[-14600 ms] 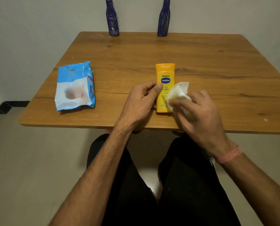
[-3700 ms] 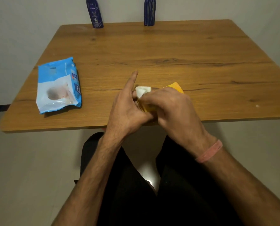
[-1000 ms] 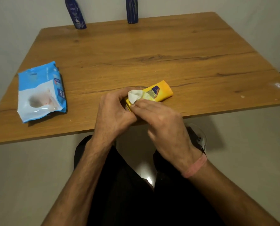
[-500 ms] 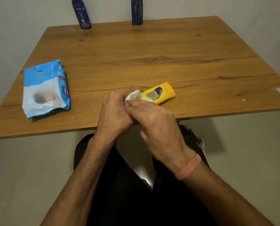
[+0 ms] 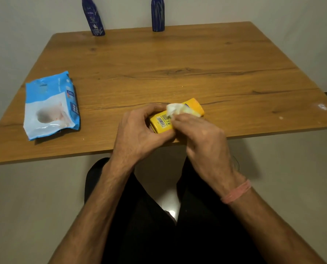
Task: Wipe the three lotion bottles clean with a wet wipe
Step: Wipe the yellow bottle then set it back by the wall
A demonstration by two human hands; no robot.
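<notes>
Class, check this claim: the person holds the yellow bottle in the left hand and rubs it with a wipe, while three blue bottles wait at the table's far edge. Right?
Not quite. The head view shows two blue bottles at the far edge, not three. The rest stands: the left hand holds the yellow bottle while the right hand rubs it with the wipe.

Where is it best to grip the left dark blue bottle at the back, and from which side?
Probably round the wider lower body of the left blue bottle, coming from the front: it stands upright at the table's far edge, near the wall.
</notes>
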